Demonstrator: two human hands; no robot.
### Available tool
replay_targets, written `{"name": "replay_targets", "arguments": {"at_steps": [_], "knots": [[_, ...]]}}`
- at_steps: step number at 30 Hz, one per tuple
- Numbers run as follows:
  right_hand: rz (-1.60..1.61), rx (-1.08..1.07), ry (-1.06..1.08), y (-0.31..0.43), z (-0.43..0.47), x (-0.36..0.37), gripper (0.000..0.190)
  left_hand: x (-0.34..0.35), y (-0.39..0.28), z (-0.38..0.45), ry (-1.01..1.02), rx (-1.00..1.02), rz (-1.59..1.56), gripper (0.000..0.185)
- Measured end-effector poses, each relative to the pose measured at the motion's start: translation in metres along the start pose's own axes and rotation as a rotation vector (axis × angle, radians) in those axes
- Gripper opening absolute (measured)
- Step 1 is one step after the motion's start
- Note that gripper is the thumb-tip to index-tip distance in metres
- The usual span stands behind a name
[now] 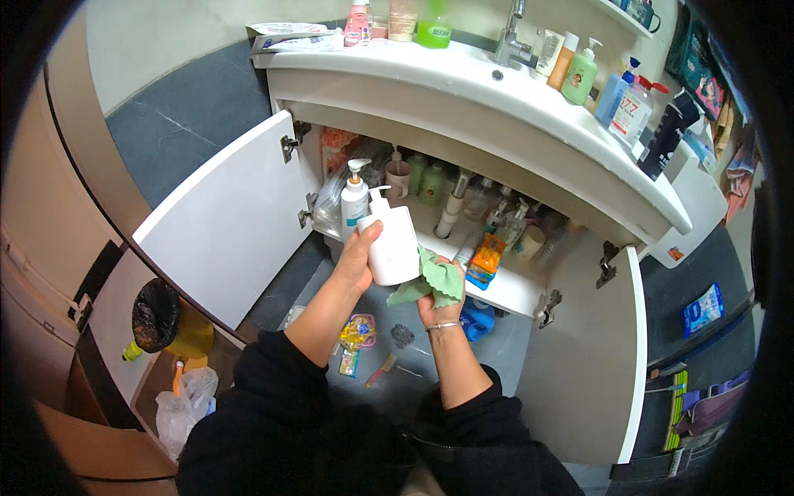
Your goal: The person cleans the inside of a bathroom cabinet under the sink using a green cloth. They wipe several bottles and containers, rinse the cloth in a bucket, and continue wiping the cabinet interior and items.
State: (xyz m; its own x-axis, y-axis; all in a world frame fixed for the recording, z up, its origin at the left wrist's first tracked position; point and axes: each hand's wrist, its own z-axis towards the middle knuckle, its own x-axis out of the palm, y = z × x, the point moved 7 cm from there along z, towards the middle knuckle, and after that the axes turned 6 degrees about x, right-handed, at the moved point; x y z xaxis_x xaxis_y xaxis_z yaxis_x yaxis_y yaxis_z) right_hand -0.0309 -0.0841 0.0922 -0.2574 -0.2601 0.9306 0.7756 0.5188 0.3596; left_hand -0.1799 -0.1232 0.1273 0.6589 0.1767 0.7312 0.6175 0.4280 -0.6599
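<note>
My left hand (358,257) grips a white pump bottle (394,246) by its left side, thumb across the front. A green scalloped cloth (441,280) is bunched in my right hand (441,304), close to the bottle's lower right corner. Behind the held bottle, a second white pump bottle (354,201) with a teal label stands at the cabinet's front left. Farther inside are a pink cup (397,177), green bottles (433,184) and a drain pipe (451,208). An orange and blue packet (486,260) lies on the right of the cabinet floor (513,296).
Both cabinet doors, left (217,217) and right (586,359), stand swung out beside my arms. Above is a white sink counter (459,59) with bottles. On the floor lie a steel scouring pad (402,335), a brush (381,369) and packets (358,332). A lined bin (192,328) stands left.
</note>
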Motion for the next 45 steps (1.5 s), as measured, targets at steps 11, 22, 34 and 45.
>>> {"name": "replay_targets", "arguments": {"at_steps": [11, 22, 34, 45], "knots": [[-0.359, -0.074, -0.012, 0.008, -0.004, 0.011, 0.016, 0.002, 0.003, 0.006, 0.043, -0.037, -0.078, 0.064], [-1.528, -0.787, 0.092, 0.013, -0.036, 0.076, 0.033, 0.010, 0.007, 0.011, -0.043, 0.093, -0.031, 0.053], [-1.368, -0.731, -0.106, 0.021, -0.029, 0.059, 0.041, 0.029, 0.007, -0.005, 0.081, 0.153, 0.106, 0.062], [-0.511, -0.182, -0.077, 0.009, -0.007, 0.026, 0.043, 0.026, 0.017, 0.001, 0.157, 0.072, 0.138, 0.066]]}}
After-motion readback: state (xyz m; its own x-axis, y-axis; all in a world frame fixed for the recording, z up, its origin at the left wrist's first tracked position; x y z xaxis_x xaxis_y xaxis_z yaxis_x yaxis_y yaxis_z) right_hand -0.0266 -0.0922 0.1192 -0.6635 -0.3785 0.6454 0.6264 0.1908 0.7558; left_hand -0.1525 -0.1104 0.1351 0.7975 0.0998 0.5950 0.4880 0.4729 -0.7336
